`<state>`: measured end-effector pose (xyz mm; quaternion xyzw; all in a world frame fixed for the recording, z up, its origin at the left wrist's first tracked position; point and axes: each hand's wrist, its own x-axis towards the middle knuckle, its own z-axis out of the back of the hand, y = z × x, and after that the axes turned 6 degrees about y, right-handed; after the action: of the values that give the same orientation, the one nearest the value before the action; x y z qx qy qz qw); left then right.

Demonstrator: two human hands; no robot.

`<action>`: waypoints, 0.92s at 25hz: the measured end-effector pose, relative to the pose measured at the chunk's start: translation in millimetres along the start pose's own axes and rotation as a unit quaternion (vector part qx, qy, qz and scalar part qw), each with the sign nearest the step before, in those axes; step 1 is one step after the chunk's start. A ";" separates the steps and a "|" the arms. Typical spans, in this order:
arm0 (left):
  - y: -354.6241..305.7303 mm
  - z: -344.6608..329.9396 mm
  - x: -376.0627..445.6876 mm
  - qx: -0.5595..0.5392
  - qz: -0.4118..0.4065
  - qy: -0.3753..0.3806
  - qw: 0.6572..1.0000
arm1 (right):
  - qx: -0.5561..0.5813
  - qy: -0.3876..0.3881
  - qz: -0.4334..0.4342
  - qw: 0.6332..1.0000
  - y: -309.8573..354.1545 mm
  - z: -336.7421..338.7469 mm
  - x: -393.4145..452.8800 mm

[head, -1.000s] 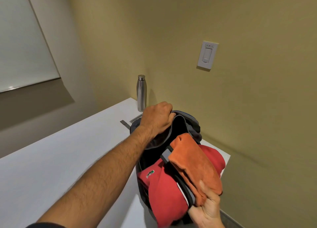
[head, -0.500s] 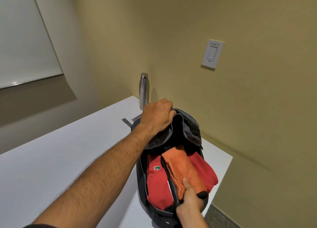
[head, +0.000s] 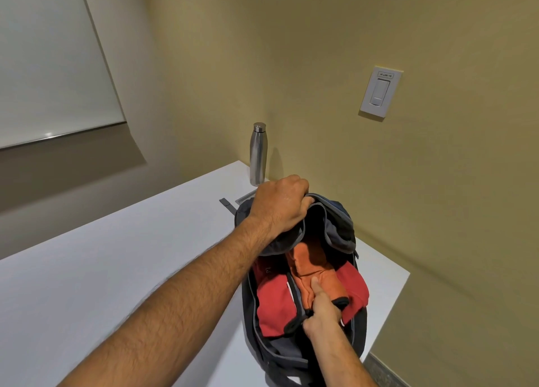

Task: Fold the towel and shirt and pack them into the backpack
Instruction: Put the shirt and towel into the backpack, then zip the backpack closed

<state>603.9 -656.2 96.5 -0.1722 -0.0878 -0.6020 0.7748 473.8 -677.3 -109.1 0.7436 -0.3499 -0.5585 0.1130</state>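
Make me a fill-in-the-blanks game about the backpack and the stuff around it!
1. The left hand grips the top edge of the ____.
2. The right hand pushes the ____ towel into the bag.
3. The folded shirt beside the towel is ____.
4. The steel bottle stands on the ____ table.

Missing words: backpack; orange; red; white

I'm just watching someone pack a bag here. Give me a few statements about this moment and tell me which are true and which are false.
1. The left hand grips the top edge of the backpack. True.
2. The orange towel lies on the table. False: it is inside the backpack, with the right hand on it.
3. The red shirt is in the backpack. True.
4. The steel bottle lies on its side. False: it stands upright near the wall.
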 end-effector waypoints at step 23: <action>11.6 -22.1 -63.3 -0.153 -0.102 0.184 0.966 | -0.653 0.231 0.618 0.372 119.3 -0.9 -82.7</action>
<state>597.1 -604.8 52.5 -0.1649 0.1321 -0.7054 0.6767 416.7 -711.2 20.0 0.1158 -0.1984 -0.1944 0.9537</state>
